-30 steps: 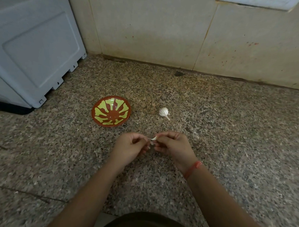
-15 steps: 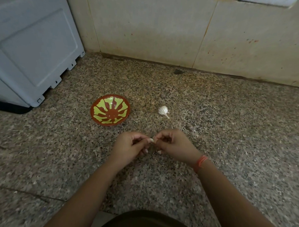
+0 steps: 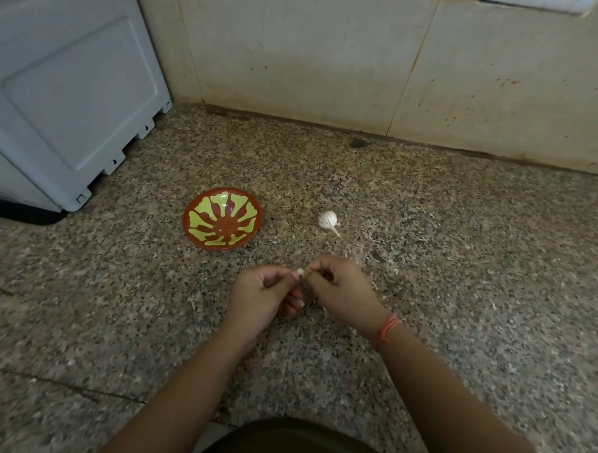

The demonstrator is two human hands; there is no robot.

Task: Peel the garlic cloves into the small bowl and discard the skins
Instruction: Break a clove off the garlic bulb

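A small white garlic clove (image 3: 300, 271) is pinched between the fingertips of my left hand (image 3: 263, 298) and my right hand (image 3: 342, 290), low over the speckled granite floor. Both hands have curled fingers that hide most of the clove. A small red bowl with a yellow-green pattern (image 3: 222, 218) sits on the floor beyond and left of my hands, with nothing visible inside it. A white garlic bulb (image 3: 328, 220) with a short stem lies on the floor to the right of the bowl, beyond my right hand.
A large grey plastic appliance (image 3: 67, 89) stands at the left, close to the bowl. A beige tiled wall (image 3: 366, 58) closes off the back. A small dark spot (image 3: 357, 143) lies near the wall's base. My dark-clothed lap (image 3: 291, 445) is at the bottom.
The pale strip of skin that stuck out between my fingertips a second ago is gone from sight; only a small rounded bit of clove shows. My hands stay together, barely shifted.
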